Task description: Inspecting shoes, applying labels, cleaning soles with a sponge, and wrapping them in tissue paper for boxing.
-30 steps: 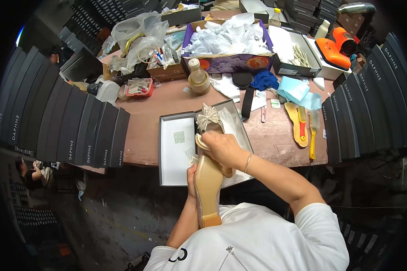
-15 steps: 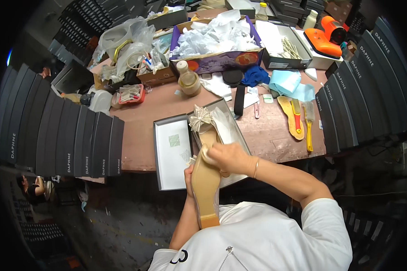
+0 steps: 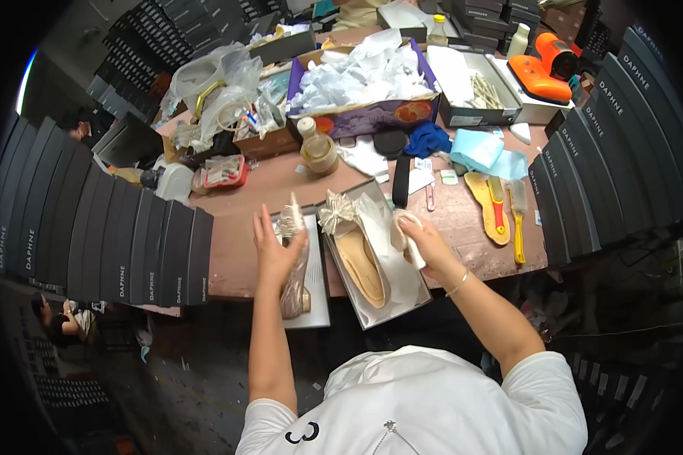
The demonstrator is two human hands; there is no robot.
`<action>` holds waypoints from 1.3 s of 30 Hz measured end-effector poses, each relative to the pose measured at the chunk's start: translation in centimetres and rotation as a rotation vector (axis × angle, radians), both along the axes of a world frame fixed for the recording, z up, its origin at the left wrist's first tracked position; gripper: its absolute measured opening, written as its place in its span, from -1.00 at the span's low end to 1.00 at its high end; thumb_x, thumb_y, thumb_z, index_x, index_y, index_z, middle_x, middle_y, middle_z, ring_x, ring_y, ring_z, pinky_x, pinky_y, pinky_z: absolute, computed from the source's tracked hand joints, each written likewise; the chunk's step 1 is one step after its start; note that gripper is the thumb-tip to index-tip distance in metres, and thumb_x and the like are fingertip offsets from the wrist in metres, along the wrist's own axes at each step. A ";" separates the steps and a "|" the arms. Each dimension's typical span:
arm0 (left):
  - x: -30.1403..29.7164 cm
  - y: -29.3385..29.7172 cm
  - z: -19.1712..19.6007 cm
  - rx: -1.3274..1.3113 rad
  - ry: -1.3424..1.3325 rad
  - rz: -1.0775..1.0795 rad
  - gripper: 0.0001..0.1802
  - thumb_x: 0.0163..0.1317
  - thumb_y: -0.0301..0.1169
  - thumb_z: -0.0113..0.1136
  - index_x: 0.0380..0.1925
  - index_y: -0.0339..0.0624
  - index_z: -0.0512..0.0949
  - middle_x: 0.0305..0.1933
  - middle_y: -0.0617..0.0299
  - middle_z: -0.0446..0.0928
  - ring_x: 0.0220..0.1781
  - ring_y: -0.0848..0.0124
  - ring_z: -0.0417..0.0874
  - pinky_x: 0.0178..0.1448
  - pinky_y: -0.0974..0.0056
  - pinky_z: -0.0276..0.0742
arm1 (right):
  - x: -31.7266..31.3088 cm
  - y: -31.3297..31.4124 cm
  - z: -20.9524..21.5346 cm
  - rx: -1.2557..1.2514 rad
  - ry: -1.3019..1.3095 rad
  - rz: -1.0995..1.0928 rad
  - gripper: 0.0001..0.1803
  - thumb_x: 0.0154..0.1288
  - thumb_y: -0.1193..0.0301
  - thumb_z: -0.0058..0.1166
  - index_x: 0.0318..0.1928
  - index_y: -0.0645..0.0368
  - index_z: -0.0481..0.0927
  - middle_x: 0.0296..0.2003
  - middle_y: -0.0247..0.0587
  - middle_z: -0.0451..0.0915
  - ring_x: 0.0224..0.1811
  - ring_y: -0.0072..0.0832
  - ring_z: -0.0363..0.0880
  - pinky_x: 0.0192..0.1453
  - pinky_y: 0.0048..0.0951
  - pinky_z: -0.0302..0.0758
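Note:
A beige flat shoe with a pale bow (image 3: 294, 284) stands on its side over the white-lined lid of a shoe box (image 3: 319, 292). My left hand (image 3: 275, 254) is at this shoe, fingers stretched out and thumb apart beside the bow; whether it still touches the shoe is hard to see. The matching shoe (image 3: 363, 265) lies sole down in the grey box (image 3: 411, 307), on white tissue paper (image 3: 391, 262). Over the box's right side, my right hand (image 3: 425, 246) pinches a folded white cloth (image 3: 407, 241).
Stacks of dark shoe boxes (image 3: 140, 243) (image 3: 596, 167) flank the table. Behind are a glue bottle (image 3: 319, 148), a purple carton of crumpled paper (image 3: 364, 114) and an orange device (image 3: 542, 72). An insole (image 3: 478, 197) and yellow-handled brushes (image 3: 517, 220) lie at right.
The shoe, held sole up and rubbed with the cloth before, is now down at the lid on the left. My hands have parted, the right one moving rightward with the cloth.

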State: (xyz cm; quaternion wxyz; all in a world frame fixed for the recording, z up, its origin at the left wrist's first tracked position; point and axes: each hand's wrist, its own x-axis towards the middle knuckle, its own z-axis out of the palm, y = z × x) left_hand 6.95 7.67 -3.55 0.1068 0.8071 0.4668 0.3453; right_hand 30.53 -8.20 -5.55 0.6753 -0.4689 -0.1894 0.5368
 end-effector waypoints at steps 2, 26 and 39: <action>3.0 -3.2 2.6 -0.194 0.073 -0.187 -0.36 0.09 -0.07 0.34 0.02 -0.32 0.43 0.09 -0.13 0.43 0.15 0.01 0.43 0.17 0.04 0.35 | 1.5 -1.9 0.6 -0.097 0.468 0.066 -0.81 0.34 0.20 0.12 -0.23 0.00 0.47 -0.52 -0.49 0.42 -0.68 -0.68 0.23 -0.63 -0.59 0.18; -0.2 -15.3 -4.0 -1.717 -1.263 -0.335 -0.34 0.26 -0.02 0.07 0.10 -0.44 0.42 0.05 0.00 0.55 -0.03 0.33 0.62 0.03 0.31 0.56 | -1.0 3.8 4.0 0.209 -0.181 0.348 -0.72 0.39 0.22 0.07 -0.14 0.19 0.52 -0.34 -0.50 0.48 -0.31 -0.76 0.37 -0.25 -0.66 0.36; 2.2 -13.3 -2.1 -1.643 -1.328 -0.461 -0.35 0.42 0.06 -0.20 0.31 -0.17 0.21 0.11 0.00 0.45 0.03 0.27 0.56 0.03 0.20 0.57 | -6.4 -3.0 3.0 0.272 -1.600 0.325 -0.90 0.17 0.45 0.10 -0.29 0.09 0.48 -0.49 -0.14 0.51 -0.48 -0.21 0.61 -0.45 -0.23 0.55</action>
